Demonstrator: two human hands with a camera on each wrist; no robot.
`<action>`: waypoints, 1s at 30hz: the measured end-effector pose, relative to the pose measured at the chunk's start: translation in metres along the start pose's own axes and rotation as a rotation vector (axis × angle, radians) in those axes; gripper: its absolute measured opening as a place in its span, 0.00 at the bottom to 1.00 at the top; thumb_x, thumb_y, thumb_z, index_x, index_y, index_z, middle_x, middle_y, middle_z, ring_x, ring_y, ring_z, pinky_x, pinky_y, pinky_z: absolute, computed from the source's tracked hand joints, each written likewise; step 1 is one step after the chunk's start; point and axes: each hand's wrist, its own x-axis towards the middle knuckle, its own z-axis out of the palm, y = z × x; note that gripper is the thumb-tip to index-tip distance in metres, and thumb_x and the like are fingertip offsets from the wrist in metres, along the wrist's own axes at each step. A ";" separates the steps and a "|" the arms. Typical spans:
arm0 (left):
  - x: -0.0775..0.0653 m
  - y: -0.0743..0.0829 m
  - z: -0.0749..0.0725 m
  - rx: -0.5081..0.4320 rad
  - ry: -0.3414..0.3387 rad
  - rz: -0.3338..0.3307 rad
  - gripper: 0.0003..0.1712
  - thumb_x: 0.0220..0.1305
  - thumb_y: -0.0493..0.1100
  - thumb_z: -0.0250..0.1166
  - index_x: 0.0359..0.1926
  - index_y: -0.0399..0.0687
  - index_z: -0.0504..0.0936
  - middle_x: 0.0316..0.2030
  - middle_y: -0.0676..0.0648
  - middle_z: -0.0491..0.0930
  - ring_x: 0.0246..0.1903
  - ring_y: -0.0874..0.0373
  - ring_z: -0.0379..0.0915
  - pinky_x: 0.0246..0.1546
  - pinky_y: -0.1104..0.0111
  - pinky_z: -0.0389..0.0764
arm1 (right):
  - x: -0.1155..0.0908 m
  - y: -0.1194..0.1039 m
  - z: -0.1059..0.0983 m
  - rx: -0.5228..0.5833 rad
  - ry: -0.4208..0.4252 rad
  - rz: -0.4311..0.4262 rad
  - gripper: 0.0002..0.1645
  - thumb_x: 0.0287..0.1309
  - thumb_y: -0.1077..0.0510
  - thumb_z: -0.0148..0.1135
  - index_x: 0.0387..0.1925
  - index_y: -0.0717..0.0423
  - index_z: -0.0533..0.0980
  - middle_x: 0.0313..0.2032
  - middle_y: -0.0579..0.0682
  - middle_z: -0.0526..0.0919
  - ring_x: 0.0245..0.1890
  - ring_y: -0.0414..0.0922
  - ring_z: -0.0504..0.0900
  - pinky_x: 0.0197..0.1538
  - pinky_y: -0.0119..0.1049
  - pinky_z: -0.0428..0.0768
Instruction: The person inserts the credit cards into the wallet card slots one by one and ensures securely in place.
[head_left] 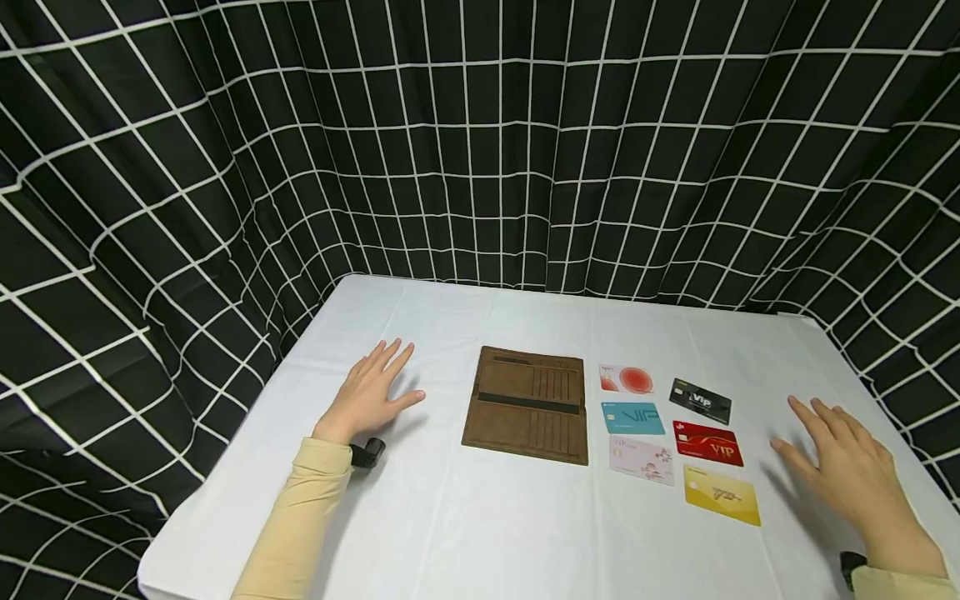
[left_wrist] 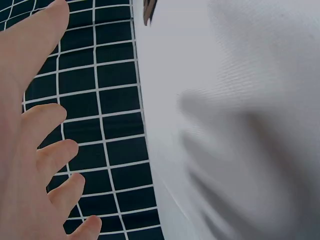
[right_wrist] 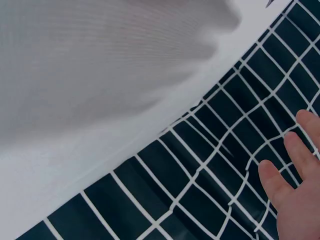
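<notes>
A brown wallet lies spread flat on the white table, its card slots facing up. To its right are several cards in two columns: a white card with a red circle, a teal card, a pale pink card, a black card, a red card and a yellow card. My left hand hovers left of the wallet with fingers spread and nothing in it. Right of the cards, my right hand is held over the table, also spread and holding nothing.
The table has a white cloth and rounded corners. A black curtain with a white grid hangs behind it and along both sides. Each wrist wears a black strap, and shadows of the hands fall on the cloth.
</notes>
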 end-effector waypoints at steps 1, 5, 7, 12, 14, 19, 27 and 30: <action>0.000 0.000 0.000 -0.006 0.004 0.005 0.46 0.59 0.68 0.55 0.71 0.52 0.54 0.69 0.43 0.51 0.68 0.44 0.41 0.62 0.45 0.48 | 0.000 -0.001 -0.001 -0.005 -0.005 0.002 0.49 0.58 0.41 0.58 0.71 0.55 0.46 0.62 0.73 0.53 0.63 0.70 0.44 0.52 0.74 0.47; 0.002 0.001 -0.001 -0.057 0.008 0.026 0.47 0.60 0.67 0.55 0.72 0.51 0.51 0.69 0.43 0.50 0.68 0.44 0.41 0.63 0.46 0.48 | -0.001 -0.005 -0.003 0.005 0.005 -0.011 0.46 0.60 0.41 0.57 0.70 0.58 0.50 0.61 0.74 0.55 0.63 0.69 0.44 0.53 0.73 0.47; 0.003 0.002 0.000 -0.102 0.003 0.029 0.48 0.60 0.67 0.55 0.73 0.52 0.48 0.70 0.44 0.48 0.68 0.45 0.40 0.64 0.48 0.46 | 0.000 -0.008 -0.004 0.031 0.020 -0.025 0.44 0.60 0.42 0.57 0.68 0.60 0.53 0.60 0.74 0.57 0.62 0.70 0.47 0.52 0.73 0.48; 0.005 0.008 0.004 -0.248 -0.002 0.015 0.49 0.59 0.67 0.56 0.73 0.56 0.44 0.71 0.51 0.45 0.69 0.51 0.38 0.65 0.50 0.45 | 0.003 -0.015 -0.008 0.112 0.053 -0.063 0.36 0.60 0.46 0.58 0.62 0.64 0.62 0.55 0.74 0.63 0.56 0.72 0.56 0.48 0.73 0.54; 0.006 0.012 0.007 -0.296 -0.002 0.012 0.49 0.59 0.67 0.55 0.73 0.58 0.43 0.71 0.53 0.44 0.69 0.51 0.38 0.65 0.50 0.46 | 0.004 -0.018 -0.008 0.141 0.064 -0.075 0.33 0.60 0.48 0.59 0.59 0.65 0.64 0.54 0.74 0.64 0.54 0.72 0.58 0.47 0.73 0.55; 0.007 0.018 0.017 -0.361 -0.006 0.001 0.48 0.59 0.67 0.56 0.73 0.60 0.44 0.71 0.55 0.44 0.69 0.50 0.38 0.64 0.50 0.47 | 0.006 -0.028 -0.005 0.171 0.052 -0.084 0.31 0.59 0.51 0.61 0.56 0.67 0.66 0.52 0.75 0.66 0.51 0.73 0.60 0.48 0.72 0.55; 0.010 0.032 0.027 -0.448 -0.045 -0.014 0.49 0.59 0.67 0.55 0.73 0.60 0.43 0.71 0.53 0.43 0.69 0.53 0.36 0.64 0.50 0.46 | 0.004 -0.051 -0.005 0.219 -0.009 -0.078 0.32 0.59 0.47 0.60 0.55 0.67 0.67 0.53 0.74 0.66 0.53 0.72 0.59 0.51 0.72 0.54; 0.011 0.038 0.028 -0.470 -0.052 -0.010 0.49 0.59 0.66 0.56 0.73 0.59 0.43 0.71 0.53 0.44 0.69 0.52 0.36 0.64 0.49 0.47 | 0.004 -0.062 -0.007 0.243 -0.046 -0.073 0.33 0.59 0.44 0.59 0.55 0.66 0.68 0.54 0.73 0.66 0.53 0.71 0.59 0.52 0.71 0.55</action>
